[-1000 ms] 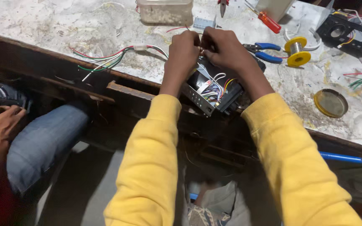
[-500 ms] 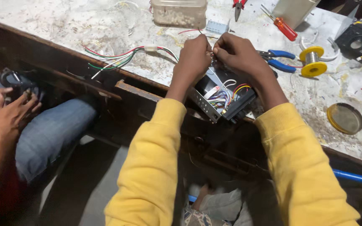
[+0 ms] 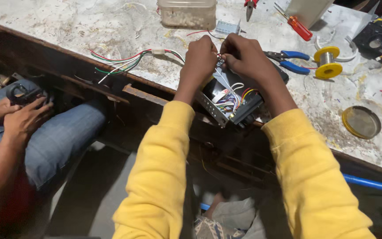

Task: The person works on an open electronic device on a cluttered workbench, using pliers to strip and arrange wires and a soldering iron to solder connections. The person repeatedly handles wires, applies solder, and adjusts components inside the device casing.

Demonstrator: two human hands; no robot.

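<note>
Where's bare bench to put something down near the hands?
Widest bare patch: far left tabletop, left of the plastic tub and beyond the loose wire bundle. A smaller patch lies between the yellow spool and the round tin lid. Crowded around the left hand, right hand and open black unit.

Your worktop [image 3: 80, 26] is pale and stained. On it you have a wire bundle [image 3: 129, 59], a clear plastic tub [image 3: 189, 13], blue-handled pliers [image 3: 290, 61], a red screwdriver [image 3: 298, 26], a yellow spool [image 3: 328, 63], a round tin lid [image 3: 361, 122] and the open black unit [image 3: 233, 99] at its front edge.
</note>
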